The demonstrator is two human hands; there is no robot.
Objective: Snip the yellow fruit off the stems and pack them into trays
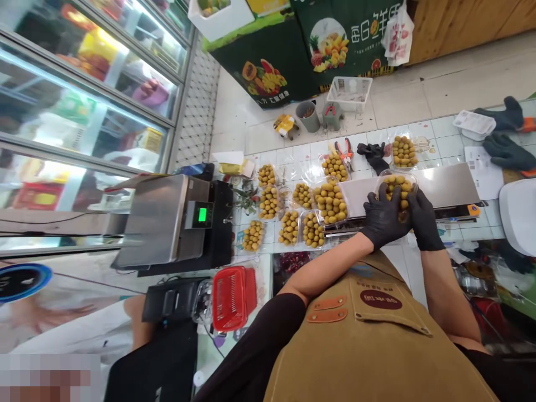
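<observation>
Both my hands wear black gloves and are at a clear plastic box of longans (397, 181), which rests over a low metal-topped appliance (446, 185). My left hand (386, 219) grips the box's near left side, its fingers reaching over the rim onto the fruit. On the right side of the same box, my right hand (424, 218) is closed around the edge. Just left of the hands sits another filled box of longans (330, 202). Behind the appliance stands one more box of longans (404, 151). The underside of the held box is hidden.
Several more longan boxes (268, 202) cover the tiled counter's left part. Red-handled pruning shears (347, 153) and a black glove (372, 156) lie at the back. A scale (167, 220) stands left, near a red basket (229, 298). A person (75, 318) is at lower left.
</observation>
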